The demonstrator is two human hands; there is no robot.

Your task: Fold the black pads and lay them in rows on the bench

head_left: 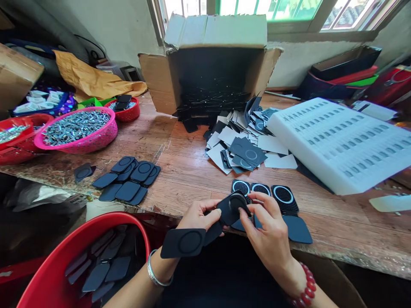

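Observation:
A dark folding pad (228, 210) is held between my two hands above the table's front edge. My left hand (201, 218) grips its left side, thumb on top. The fingers of my right hand (266, 218) pinch a dark flap at its right side, near a round mark. A black square sheet with a ring (184, 242) lies over my left wrist, and another dark piece shows under my left palm. Just beyond my hands, several open pads with white rings (283, 194) rest on the table, their blue-black halves (297, 229) toward me, partly hidden by my right hand.
Several dark pads (128, 191) are grouped at the left. A red tub (146, 233) holds more pads. Behind stand a pink basket of metal parts (75, 147), an open cardboard box (159, 83), a pile of cards (229, 134) and a white foam tray (321, 162) at the right.

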